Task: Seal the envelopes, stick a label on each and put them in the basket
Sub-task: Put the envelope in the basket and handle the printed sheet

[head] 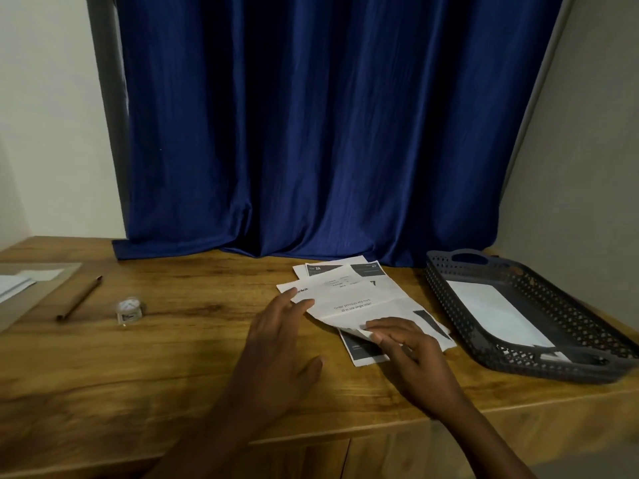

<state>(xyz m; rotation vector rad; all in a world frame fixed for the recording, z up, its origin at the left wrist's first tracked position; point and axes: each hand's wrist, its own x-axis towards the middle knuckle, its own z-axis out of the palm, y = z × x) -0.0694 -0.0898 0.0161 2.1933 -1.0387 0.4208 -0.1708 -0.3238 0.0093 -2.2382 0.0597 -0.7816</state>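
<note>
From my remote seat, I see a fanned stack of printed envelopes (359, 299), white with black blocks and grey text, lying on the wooden surface (173, 357) just left of the dark perforated basket (484, 337), which holds one white envelope (498, 314). My left hand (276, 340) rests its relaxed, straight fingers on the stack's edge; my right hand (408, 344) pinches the top sheet's near corner, its grip closed on the paper.

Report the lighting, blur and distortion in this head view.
Head view: dim, warm room light; soft shadows under both hands; motion blur softens the printed sheets and the left hand; wide-angle lens bends the table edge and leans the walls; no glare.
</note>
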